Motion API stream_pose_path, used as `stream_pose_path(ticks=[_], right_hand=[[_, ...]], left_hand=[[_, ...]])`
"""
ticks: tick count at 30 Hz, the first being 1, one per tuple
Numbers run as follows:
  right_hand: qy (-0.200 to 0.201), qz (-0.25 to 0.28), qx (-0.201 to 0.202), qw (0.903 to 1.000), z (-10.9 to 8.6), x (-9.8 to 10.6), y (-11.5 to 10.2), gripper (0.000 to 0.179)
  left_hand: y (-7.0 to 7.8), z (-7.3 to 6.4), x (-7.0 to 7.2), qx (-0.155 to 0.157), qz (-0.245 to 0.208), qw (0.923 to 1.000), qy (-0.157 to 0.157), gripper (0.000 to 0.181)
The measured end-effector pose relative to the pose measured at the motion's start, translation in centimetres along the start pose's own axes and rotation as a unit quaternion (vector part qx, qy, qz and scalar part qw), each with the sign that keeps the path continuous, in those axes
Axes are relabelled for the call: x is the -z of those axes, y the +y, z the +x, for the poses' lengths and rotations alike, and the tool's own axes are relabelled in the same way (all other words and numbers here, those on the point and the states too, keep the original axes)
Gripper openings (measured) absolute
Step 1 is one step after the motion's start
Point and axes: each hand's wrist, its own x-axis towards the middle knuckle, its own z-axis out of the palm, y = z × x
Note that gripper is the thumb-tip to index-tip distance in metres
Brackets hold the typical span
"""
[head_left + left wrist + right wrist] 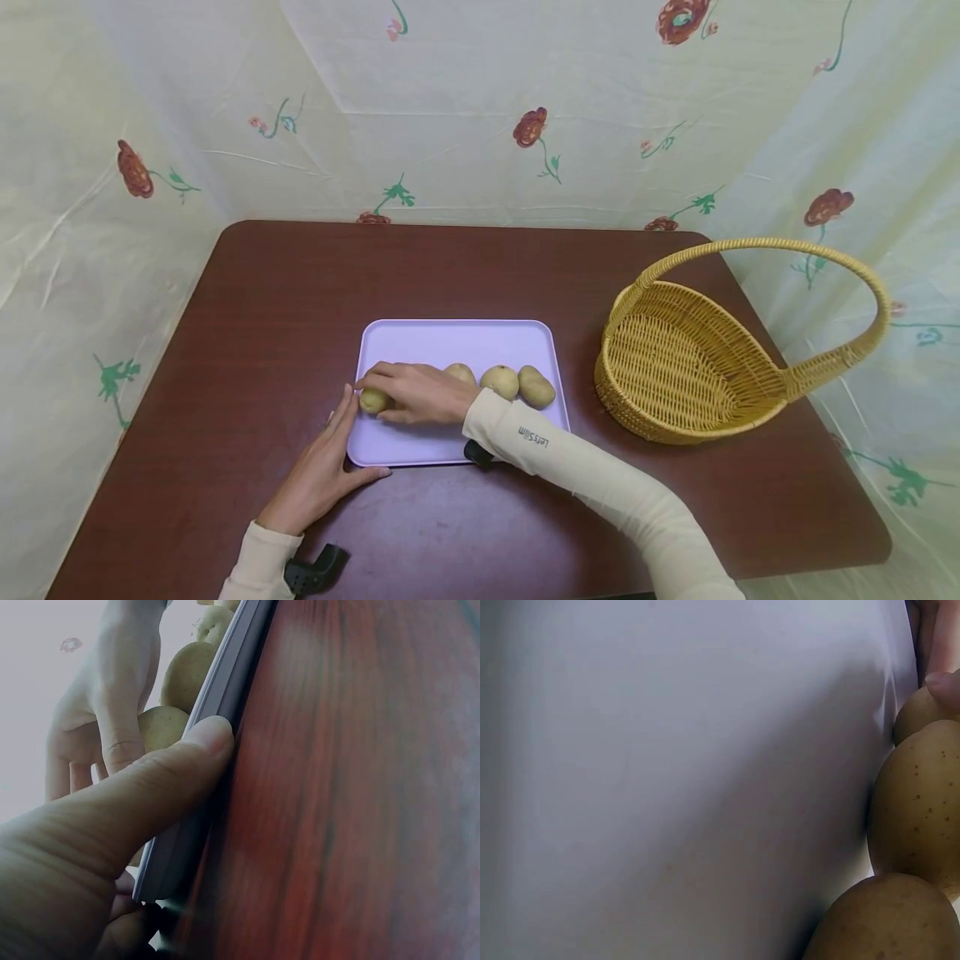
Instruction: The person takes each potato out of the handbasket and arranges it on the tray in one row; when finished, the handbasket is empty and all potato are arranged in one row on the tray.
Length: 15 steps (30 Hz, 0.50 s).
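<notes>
A lilac tray (457,342) lies on the table with several potatoes (499,382) in a row across it. My left hand (318,475) holds the tray's near left corner, thumb (206,739) along the front rim and fingers along the left side. Over the left end of the row, my right hand (423,392) grips the leftmost potato (373,401), its fingers over the top and thumb on the near side. That hand and its wrist hide part of the row. Brown specks dot a nearer potato (922,810) in the right wrist view.
An oval wicker basket (622,408) with a tall arched handle stands right of the tray on the dark red-brown table (300,275). Behind the table hangs a pale flowered cloth (450,108). Each wrist wears a black device (315,571).
</notes>
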Motion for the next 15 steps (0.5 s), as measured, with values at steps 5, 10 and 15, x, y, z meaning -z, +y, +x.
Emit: stream_pose_path(ticks=[5,10,15], right_hand=[[-0.003,-0.008,0.0,1.0,0.0,-0.05,0.01,0.048],[-0.008,-0.012,0.0,0.9999,0.01,0.02,-0.11,0.049],[-0.018,-0.016,-0.005,0.9997,-0.01,0.05,-0.17,0.05]], left_hand=[[-0.06,0.02,-0.03,-0.001,0.002,1.0,0.0,0.116],[0.02,0.02,0.08,0.009,-0.006,0.9999,-0.013,0.118],[0.11,0.04,0.13,0.012,-0.009,0.9998,-0.012,0.117]])
